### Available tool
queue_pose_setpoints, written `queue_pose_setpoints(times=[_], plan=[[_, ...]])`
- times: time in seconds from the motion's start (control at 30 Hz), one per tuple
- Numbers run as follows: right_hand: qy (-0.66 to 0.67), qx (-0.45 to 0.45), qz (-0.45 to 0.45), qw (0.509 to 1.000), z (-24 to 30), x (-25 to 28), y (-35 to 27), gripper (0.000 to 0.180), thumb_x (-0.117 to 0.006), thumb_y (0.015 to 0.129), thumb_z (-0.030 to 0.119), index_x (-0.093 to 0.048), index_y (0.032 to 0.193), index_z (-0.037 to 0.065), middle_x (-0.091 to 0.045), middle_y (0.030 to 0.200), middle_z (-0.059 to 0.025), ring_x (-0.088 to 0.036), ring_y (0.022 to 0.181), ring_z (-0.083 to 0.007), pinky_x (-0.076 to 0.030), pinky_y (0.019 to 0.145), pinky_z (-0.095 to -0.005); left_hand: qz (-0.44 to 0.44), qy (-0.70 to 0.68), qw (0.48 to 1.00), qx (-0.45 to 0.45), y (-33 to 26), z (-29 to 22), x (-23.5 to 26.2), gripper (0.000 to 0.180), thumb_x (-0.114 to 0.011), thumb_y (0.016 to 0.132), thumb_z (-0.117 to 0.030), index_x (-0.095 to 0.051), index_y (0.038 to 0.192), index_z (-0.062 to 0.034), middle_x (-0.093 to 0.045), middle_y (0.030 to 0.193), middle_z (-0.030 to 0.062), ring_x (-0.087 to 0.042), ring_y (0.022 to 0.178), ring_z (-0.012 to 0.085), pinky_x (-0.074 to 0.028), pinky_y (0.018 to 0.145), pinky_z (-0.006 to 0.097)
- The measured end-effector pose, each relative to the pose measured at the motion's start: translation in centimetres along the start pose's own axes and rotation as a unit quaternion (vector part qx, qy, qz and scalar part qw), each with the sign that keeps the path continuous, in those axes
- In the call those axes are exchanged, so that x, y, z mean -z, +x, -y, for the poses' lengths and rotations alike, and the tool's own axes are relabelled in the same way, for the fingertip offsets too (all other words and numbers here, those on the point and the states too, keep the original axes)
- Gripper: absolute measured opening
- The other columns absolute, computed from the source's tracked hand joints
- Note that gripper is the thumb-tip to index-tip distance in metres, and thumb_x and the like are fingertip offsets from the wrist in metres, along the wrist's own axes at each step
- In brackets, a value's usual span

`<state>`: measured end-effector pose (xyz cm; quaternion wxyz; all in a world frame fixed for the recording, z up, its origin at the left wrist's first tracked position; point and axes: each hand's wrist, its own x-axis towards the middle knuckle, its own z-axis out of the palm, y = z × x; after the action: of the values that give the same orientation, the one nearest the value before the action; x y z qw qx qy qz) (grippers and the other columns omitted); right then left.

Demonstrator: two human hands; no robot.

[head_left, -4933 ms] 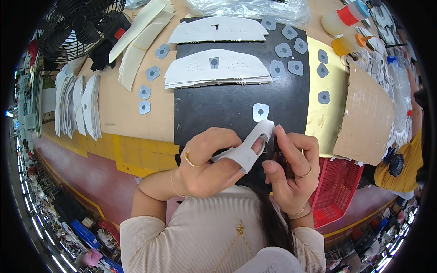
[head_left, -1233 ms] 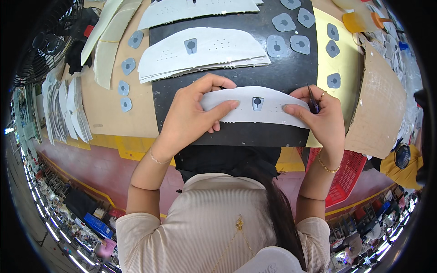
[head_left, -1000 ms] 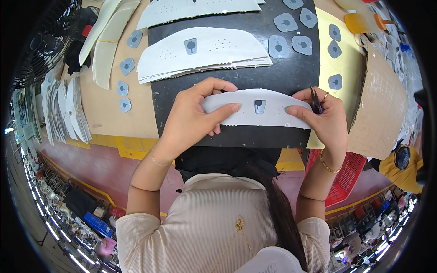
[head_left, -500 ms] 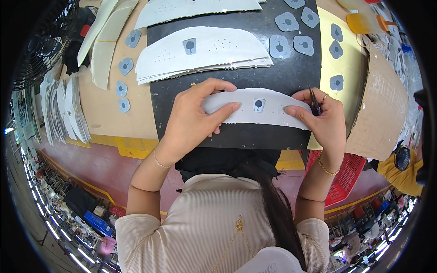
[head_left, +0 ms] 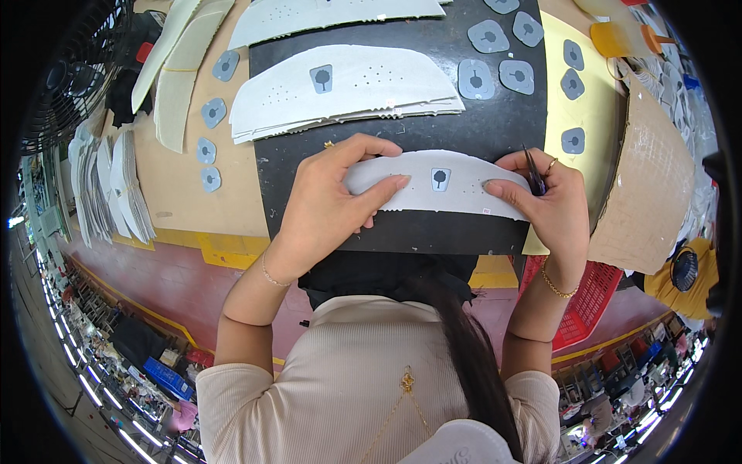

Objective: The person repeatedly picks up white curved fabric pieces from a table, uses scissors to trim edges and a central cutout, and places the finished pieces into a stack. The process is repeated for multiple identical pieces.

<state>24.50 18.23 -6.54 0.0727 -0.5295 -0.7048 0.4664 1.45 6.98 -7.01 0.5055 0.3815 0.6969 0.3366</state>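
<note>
A pale grey curved fabric panel (head_left: 456, 185) lies flat on the black mat (head_left: 502, 124), with a small grey-blue patch (head_left: 440, 179) stuck at its middle. My left hand (head_left: 332, 201) presses down on the panel's left end. At the panel's right end, my right hand (head_left: 545, 201) holds it with the forefinger laid on top, and grips a thin dark tool (head_left: 533, 172) between the fingers.
A stack of similar panels (head_left: 340, 89) with one patch lies further back on the mat. Loose grey-blue patches (head_left: 495, 69) sit at the back right and on the brown board at left (head_left: 209, 147). White pieces (head_left: 116, 193) stack at left. A red basket (head_left: 580, 301) is at lower right.
Earlier both hands held the panel folded and upright close to me. It has since been spread flat on the mat, and over the last second the hands barely moved.
</note>
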Motion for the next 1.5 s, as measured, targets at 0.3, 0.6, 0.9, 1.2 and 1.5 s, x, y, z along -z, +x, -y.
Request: queue_pose_setpoints(times=[0.3, 0.6, 0.9, 1.2, 1.5], plan=[[-0.007, 0.004, -0.002, 1.0, 0.16, 0.02, -0.01, 0.024, -0.084, 0.074, 0.015, -0.074, 0.09, 0.001, -0.068, 0.069, -0.0057, -0.059, 0.059, -0.008, -0.046, 0.057, -0.0222, -0.004, 0.003, 1.0, -0.003, 0.04, 0.0, -0.04, 0.028, -0.075, 0.086, -0.012, -0.065, 0.11, -0.0009, -0.07, 0.087, 0.0097, -0.061, 0.055, 0.0087, -0.047, 0.048, 0.023], [-0.011, 0.006, -0.002, 1.0, 0.17, 0.0, 0.02, 0.024, -0.085, 0.073, 0.015, -0.073, 0.089, 0.002, -0.066, 0.067, -0.0054, -0.058, 0.058, -0.0077, -0.045, 0.055, -0.0229, -0.002, 0.002, 1.0, -0.002, 0.04, 0.11, -0.02, 0.028, -0.076, 0.086, -0.011, -0.065, 0.11, -0.0013, -0.069, 0.089, 0.0102, -0.061, 0.054, 0.0089, -0.047, 0.048, 0.023], [-0.01, 0.006, -0.003, 1.0, 0.07, -0.08, 0.03, 0.024, -0.084, 0.073, 0.015, -0.073, 0.089, 0.002, -0.066, 0.067, -0.006, -0.058, 0.058, -0.0085, -0.045, 0.056, -0.0234, -0.005, 0.013, 1.0, -0.003, 0.07, 0.07, -0.07, 0.028, -0.076, 0.086, -0.011, -0.065, 0.11, -0.0014, -0.07, 0.089, 0.0106, -0.062, 0.055, 0.0094, -0.048, 0.048, 0.023], [-0.028, 0.009, -0.003, 1.0, 0.28, -0.1, -0.01, 0.025, -0.083, 0.074, 0.015, -0.073, 0.093, 0.001, -0.067, 0.069, -0.008, -0.06, 0.06, -0.0101, -0.048, 0.058, -0.0245, -0.004, 0.011, 1.0, -0.005, 0.05, 0.0, -0.11, 0.028, -0.075, 0.086, -0.011, -0.065, 0.11, -0.0011, -0.07, 0.089, 0.0107, -0.062, 0.056, 0.0093, -0.049, 0.049, 0.023], [-0.047, 0.037, -0.016, 0.998, 0.28, -0.53, -0.22, 0.021, -0.08, 0.077, 0.01, -0.07, 0.092, -0.002, -0.064, 0.071, -0.0026, -0.054, 0.064, -0.0057, -0.047, 0.061, -0.0229, -0.017, -0.012, 1.0, 0.002, 0.06, 0.43, -0.44, 0.028, -0.078, 0.084, -0.011, -0.069, 0.11, -0.0053, -0.066, 0.09, 0.0054, -0.056, 0.052, 0.0034, -0.042, 0.044, 0.016]])
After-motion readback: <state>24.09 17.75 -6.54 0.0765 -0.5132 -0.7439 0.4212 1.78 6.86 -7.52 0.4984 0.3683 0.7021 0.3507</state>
